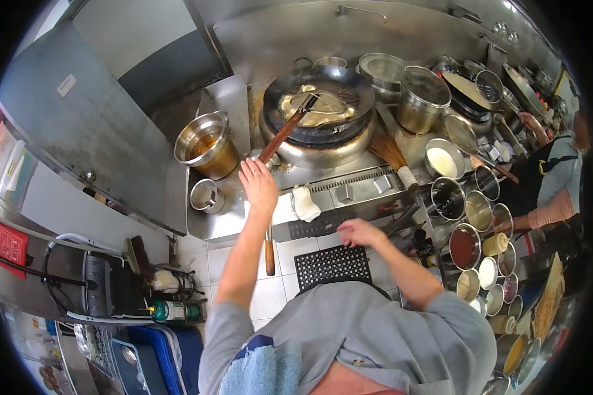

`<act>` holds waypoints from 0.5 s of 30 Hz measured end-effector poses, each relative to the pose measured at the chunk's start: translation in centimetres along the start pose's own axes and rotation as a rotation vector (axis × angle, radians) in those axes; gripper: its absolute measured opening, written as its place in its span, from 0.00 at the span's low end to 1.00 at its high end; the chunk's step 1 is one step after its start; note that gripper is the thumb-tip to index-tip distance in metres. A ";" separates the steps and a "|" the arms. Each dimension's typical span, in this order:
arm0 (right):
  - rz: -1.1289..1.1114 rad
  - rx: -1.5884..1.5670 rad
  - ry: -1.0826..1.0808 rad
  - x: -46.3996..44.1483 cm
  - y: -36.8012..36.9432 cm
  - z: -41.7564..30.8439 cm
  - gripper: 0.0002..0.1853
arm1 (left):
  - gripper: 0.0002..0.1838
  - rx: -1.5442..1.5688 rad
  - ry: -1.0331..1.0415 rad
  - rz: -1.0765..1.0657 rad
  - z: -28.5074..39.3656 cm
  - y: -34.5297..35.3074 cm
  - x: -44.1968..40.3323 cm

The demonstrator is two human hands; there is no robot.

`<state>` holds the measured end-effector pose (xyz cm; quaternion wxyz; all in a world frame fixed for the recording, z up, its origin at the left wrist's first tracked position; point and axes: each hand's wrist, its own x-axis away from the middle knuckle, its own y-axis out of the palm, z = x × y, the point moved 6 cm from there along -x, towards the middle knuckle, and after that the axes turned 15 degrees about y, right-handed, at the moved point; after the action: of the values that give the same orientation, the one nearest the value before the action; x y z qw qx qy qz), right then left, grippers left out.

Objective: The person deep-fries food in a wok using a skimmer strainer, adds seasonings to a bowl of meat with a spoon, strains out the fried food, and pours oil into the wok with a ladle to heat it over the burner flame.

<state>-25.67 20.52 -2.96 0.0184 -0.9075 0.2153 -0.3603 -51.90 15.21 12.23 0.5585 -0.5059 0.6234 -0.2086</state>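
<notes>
A black mat (333, 266) lies on tiles (254, 299).

Left hand (259, 187) at lower end of wooden handle (284, 137) slanting over black wok (358, 92); right hand (364, 234) in front of stove (298, 172), fingers loosely curled.

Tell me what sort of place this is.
Probably a restaurant kitchen: a large wok sits on a round steel ring, a pot of brown liquid stands nearby, and open containers crowd the right.
</notes>
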 end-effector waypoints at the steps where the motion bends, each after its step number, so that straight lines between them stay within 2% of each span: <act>1: -0.051 -0.015 0.053 0.1 1.5 1.7 0.19 | 0.23 -0.013 0.031 -0.093 -0.4 3.2 -1.0; 2: -0.088 0.047 0.058 -0.4 2.9 3.8 0.20 | 0.23 -0.027 0.062 -0.182 -0.8 5.6 -2.3; 4: -0.059 0.128 0.039 0.5 4.4 7.5 0.20 | 0.19 0.145 -0.005 -0.291 -2.0 8.2 -4.3; 5: -0.049 0.130 0.026 0.7 4.5 10.0 0.19 | 0.14 0.188 0.005 -0.261 -2.4 8.5 -5.0; 7: 0.002 -0.078 0.152 3.2 2.8 15.3 0.17 | 0.13 0.315 -0.003 -0.286 -1.7 6.5 -6.2; 9: 0.160 -0.136 0.293 3.2 0.7 25.6 0.16 | 0.16 0.503 -0.080 -0.277 -1.8 5.2 -7.1; 12: 0.347 -0.433 0.405 9.2 -1.8 34.7 0.12 | 0.17 0.623 -0.100 -0.236 -2.2 2.2 -8.4; 14: 0.366 -0.549 0.480 12.2 -1.4 37.7 0.12 | 0.18 0.844 -0.249 -0.238 -3.1 3.0 -8.8; 15: 0.356 -0.571 0.492 13.7 -1.3 38.6 0.12 | 0.17 0.817 -0.261 -0.197 -3.2 2.3 -9.2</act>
<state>9.23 11.43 -22.49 -0.2242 -0.7116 0.4579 -0.4834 -56.95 23.08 15.71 0.7643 -0.3224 0.3627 -0.4246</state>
